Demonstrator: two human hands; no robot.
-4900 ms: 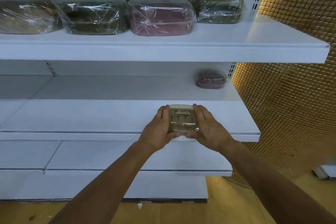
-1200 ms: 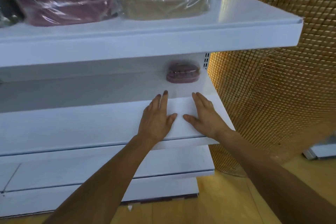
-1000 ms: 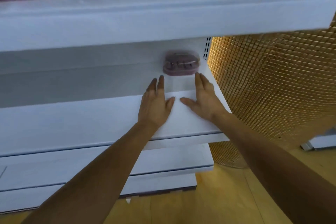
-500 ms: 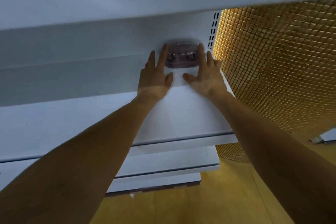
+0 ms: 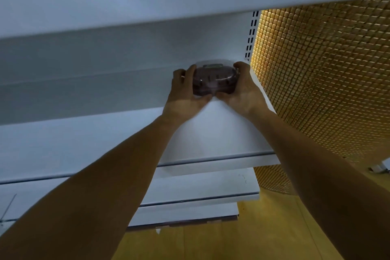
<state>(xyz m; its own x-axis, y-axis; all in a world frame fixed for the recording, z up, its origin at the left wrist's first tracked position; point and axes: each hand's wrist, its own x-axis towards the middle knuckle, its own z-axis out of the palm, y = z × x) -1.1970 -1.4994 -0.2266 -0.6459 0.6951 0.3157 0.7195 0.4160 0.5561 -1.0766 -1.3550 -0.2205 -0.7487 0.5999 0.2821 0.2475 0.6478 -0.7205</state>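
1. Shelf (image 5: 84, 143), white: maroon wrapped box (image 5: 214, 82) far back, by the right corner.
2. Left hand (image 5: 185, 93) and right hand (image 5: 242, 91): no longer flat beside it, now clasping its two ends.
3. Box: seemingly secured, ready for pulling forward.

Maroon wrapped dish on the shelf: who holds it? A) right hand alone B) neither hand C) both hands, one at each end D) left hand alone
C: the left hand and the right hand each grip one end of the maroon wrapped dish at the back of the shelf.
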